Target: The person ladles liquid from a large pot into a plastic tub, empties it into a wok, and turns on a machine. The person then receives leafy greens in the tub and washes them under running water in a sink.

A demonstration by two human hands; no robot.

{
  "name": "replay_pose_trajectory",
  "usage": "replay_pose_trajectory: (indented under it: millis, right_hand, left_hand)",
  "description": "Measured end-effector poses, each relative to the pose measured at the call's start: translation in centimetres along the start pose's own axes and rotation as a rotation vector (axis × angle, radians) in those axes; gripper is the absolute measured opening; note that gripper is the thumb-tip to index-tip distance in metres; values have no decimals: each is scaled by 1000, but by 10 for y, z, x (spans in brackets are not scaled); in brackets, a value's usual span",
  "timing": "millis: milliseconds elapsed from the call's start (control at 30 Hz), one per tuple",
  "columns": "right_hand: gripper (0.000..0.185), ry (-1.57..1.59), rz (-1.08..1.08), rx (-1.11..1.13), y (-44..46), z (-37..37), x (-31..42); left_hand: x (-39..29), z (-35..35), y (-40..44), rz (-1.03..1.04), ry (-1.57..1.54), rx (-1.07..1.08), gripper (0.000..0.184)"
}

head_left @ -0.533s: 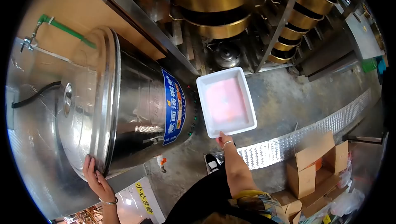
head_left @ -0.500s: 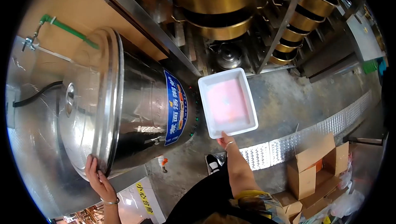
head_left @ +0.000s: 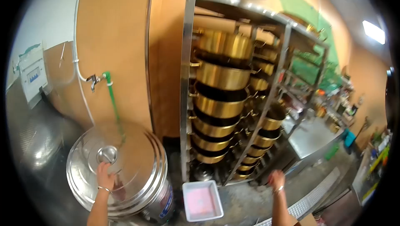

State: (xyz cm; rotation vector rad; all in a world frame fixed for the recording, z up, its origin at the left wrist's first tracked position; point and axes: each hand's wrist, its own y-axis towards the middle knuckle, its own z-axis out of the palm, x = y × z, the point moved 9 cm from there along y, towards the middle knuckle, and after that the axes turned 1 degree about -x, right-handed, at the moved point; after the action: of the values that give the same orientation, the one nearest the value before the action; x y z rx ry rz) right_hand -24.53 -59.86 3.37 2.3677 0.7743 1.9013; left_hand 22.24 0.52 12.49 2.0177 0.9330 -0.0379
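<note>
Orange walls (head_left: 114,30) are standing beyond the steel lid (head_left: 139,155), whose handle (head_left: 107,153) our left hand (head_left: 105,177) is touching, grip unclear; our right hand (head_left: 276,179) is hovering, grip curled together.

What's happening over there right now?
A person has the left hand at the handle of the lid, which sits on a big metal pot. The right hand is out to the side, apparently holding nothing. A white tub stands on the floor before the rack.
</note>
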Motion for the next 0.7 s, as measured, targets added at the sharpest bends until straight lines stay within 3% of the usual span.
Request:
replay_pose_trajectory:
  millis: [33,67,100,133,200,267,300,400,533,567,633,700]
  right_hand:
    - [25,204,-186,-221,31,-34,94]
    - [23,146,-348,-371,49,-57,183]
    - [22,65,-496,-535,63,-78,271]
    - [21,-68,-692,-498,38,-66,392]
    - [25,-198,-1019,-582,18,-40,534]
    - [23,-352,-1133,-532,14,10,632]
    - [26,-667,-1145,-608,20,40,665]
    - [40,-974,-942,-683,90,95,699]
    - [48,-1210,-660,-537,178,130,698]
    - [46,-1197,-527,-419,186,136,692]
    - [36,-1332,-561,-531,189,148,690]
    - [25,-1330,-588,-633,202,147,693]
  left_hand:
    - [42,18,1,-135,67,-8,29]
    - [67,26,5,-276,157,16,30]
    - [70,28,11,-277,131,4,30]
    - [86,39,8,-357,184,101,29]
    - [100,45,10,-432,247,201,29]
    - [109,54,15,-407,156,257,30]
    - [115,58,16,-415,151,246,30]
    - [127,65,17,-469,97,379,34]
    - [111,45,18,-393,210,91,44]
    - [111,44,19,-430,199,100,48]
    - [120,50,26,-465,197,123,53]
    - [124,71,32,-482,242,300,53]
